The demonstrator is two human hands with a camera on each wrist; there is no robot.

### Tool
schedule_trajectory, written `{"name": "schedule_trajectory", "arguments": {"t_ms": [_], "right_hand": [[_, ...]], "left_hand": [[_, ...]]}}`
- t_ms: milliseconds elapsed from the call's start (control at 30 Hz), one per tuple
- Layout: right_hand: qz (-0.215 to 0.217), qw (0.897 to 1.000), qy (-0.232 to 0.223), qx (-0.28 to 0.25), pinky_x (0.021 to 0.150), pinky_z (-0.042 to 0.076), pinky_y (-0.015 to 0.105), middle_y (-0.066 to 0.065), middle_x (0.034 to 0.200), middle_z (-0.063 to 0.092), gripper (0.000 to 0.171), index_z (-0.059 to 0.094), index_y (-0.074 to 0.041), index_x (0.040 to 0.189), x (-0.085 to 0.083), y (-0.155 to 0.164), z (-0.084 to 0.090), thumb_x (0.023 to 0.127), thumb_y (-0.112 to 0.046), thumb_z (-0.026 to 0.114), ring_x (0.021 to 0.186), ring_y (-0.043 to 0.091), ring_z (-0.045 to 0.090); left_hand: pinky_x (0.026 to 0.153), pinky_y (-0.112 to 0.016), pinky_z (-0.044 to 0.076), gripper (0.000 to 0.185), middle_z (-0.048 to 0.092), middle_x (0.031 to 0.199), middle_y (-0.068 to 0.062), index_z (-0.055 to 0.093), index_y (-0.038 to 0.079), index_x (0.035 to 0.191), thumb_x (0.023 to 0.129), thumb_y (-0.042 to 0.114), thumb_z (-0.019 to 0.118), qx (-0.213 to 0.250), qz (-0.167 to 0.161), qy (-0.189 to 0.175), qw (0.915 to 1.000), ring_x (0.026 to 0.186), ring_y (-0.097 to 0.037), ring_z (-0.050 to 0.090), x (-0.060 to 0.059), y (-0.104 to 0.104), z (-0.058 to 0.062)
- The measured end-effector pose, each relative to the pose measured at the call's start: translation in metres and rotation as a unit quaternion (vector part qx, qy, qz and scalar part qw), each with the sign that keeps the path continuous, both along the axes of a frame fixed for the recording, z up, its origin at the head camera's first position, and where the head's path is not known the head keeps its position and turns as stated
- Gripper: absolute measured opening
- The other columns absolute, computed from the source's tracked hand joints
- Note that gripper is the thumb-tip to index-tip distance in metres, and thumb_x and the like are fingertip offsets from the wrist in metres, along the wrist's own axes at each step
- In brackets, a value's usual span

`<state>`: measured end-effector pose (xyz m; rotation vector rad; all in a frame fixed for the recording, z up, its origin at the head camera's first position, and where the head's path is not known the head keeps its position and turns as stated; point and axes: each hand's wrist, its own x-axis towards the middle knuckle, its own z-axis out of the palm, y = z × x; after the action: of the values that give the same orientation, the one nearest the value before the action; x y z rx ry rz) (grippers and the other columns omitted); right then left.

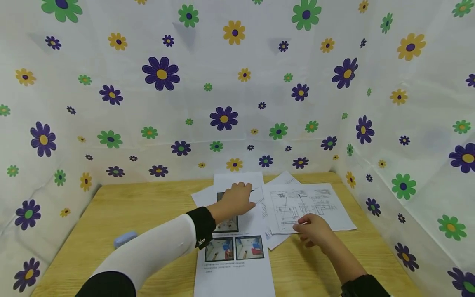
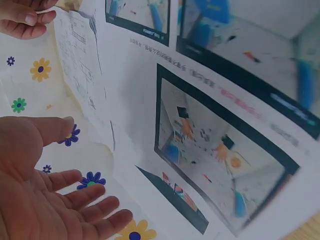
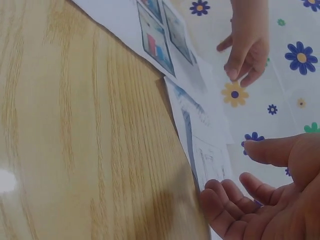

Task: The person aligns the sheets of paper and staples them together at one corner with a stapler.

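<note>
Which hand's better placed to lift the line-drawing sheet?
Right. The right hand sits at the drawing sheet's near edge; the left hand is over the photo sheet, farther away.

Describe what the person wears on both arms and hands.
The left arm wears a long white sleeve, with a black band at the wrist bearing a small white mark, and black cloth near the elbow. The right arm is bare along the forearm, with a black cuff near the elbow. Both hands, left hand and right hand, are bare, without gloves.
</note>
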<state>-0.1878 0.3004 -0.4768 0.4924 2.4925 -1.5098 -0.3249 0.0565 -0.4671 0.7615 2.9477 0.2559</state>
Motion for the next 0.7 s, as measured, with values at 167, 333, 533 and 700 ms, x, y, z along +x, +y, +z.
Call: {"name": "schedule_trajectory", "arguments": {"t_ms": [167, 333, 533, 700], "right_hand": [[-0.005, 0.999, -0.037, -0.039, 0.076, 0.06, 0.04, 0.022, 0.115, 0.066, 0.048, 0.053, 0.006, 0.13, 0.001, 0.001, -0.004, 0.096, -0.023, 0.071, 0.093, 0.029, 0.07], [-0.019, 0.997, -0.049, -0.065, 0.078, 0.06, 0.039, 0.022, 0.12, 0.063, 0.049, 0.05, 0.007, 0.132, 0.004, 0.003, -0.009, 0.097, -0.022, 0.07, 0.094, 0.028, 0.069], [-0.027, 0.995, -0.045, -0.08, 0.078, 0.061, 0.04, 0.023, 0.123, 0.061, 0.052, 0.049, 0.006, 0.135, 0.006, 0.004, -0.01, 0.097, -0.023, 0.07, 0.094, 0.029, 0.069], [-0.023, 0.994, -0.037, -0.098, 0.079, 0.061, 0.042, 0.025, 0.126, 0.06, 0.055, 0.047, 0.007, 0.138, 0.007, 0.004, -0.009, 0.098, -0.023, 0.07, 0.095, 0.03, 0.069]], "left_hand": [[0.108, -0.05, 0.045, 0.069, 0.052, 0.147, -0.014, 0.046, 0.01, 0.151, 0.097, 0.047, 0.067, 0.002, -0.038, -0.008, 0.9992, 0.134, -0.032, 0.049, -0.015, 0.017, -0.014], [0.112, -0.051, 0.042, 0.068, 0.048, 0.152, -0.014, 0.044, 0.012, 0.153, 0.098, 0.048, 0.065, -0.002, -0.061, -0.002, 0.9981, 0.14, -0.033, 0.045, -0.025, 0.032, -0.025], [0.116, -0.052, 0.037, 0.071, 0.046, 0.157, -0.011, 0.042, 0.015, 0.155, 0.098, 0.051, 0.063, -0.013, -0.051, -0.01, 0.9986, 0.144, -0.033, 0.042, -0.038, 0.044, -0.034], [0.12, -0.053, 0.032, 0.075, 0.045, 0.159, -0.007, 0.037, 0.019, 0.158, 0.097, 0.054, 0.063, -0.017, -0.043, -0.038, 0.9982, 0.146, -0.032, 0.039, -0.049, 0.048, -0.039]]}}
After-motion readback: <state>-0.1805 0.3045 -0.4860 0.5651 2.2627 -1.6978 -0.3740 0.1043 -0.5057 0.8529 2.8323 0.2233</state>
